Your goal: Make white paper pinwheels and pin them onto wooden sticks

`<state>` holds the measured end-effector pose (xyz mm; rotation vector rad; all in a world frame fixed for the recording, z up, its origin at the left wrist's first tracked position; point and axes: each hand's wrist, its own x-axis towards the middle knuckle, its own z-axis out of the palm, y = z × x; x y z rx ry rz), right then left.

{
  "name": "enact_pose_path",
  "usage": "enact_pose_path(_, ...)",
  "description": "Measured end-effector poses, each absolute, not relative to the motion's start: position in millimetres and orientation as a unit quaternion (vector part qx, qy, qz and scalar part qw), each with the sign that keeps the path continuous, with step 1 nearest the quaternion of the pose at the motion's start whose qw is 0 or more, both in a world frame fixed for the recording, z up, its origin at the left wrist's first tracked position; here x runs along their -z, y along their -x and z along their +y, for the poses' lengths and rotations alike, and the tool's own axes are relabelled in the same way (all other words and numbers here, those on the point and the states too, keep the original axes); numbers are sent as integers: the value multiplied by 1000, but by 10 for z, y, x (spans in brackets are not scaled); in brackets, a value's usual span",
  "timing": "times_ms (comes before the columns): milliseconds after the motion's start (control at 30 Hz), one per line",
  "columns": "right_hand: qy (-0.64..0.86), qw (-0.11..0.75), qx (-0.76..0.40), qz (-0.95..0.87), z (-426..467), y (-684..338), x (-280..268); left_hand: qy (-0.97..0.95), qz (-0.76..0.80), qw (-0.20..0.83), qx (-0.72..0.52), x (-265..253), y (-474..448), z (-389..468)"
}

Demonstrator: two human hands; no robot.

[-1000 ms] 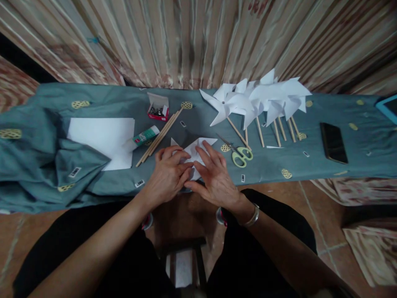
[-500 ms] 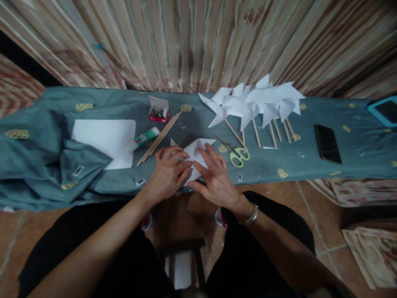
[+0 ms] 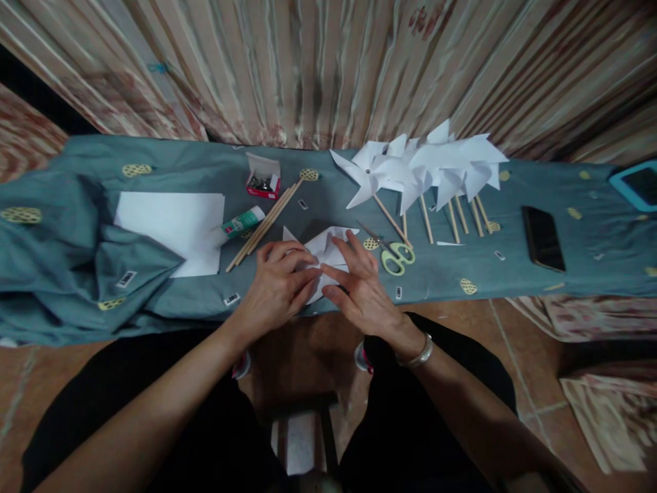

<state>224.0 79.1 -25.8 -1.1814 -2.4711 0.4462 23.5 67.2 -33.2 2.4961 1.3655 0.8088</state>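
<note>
A white paper pinwheel (image 3: 328, 246) with folded blades lies at the front edge of the cloth-covered table, between my hands. My left hand (image 3: 277, 281) is closed on its left side, thumb and fingers pinching near the middle. Fingers apart, my right hand (image 3: 363, 287) rests on the pinwheel from the right, its index fingertip touching near the centre. The fingers partly hide the paper and whatever is at its middle. Close by on the right are scissors (image 3: 394, 257) with green handles. Several wooden sticks (image 3: 264, 227) lie to the upper left of my left hand.
A glue stick (image 3: 241, 224) lies beside a stack of white paper (image 3: 169, 233). Behind the sticks stands a small open red box (image 3: 263, 183) of metal pins. Finished pinwheels on sticks (image 3: 426, 168) overlap at the back right. A phone (image 3: 543, 238) lies farther right.
My right hand has shifted slightly, its fingers bending a little more over the pinwheel. My left hand keeps its pinch. The whole view has moved a little.
</note>
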Motion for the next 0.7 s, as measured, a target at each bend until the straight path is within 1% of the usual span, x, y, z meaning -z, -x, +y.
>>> enact_pose_path(533,451,184,-234,-842,848,-2257,224,-843,457,119,-258,322,-256,681)
enact_pose_path(700,448,184,-233,-843,848,-2244,206,-844,459,117,-251,336,-270,689)
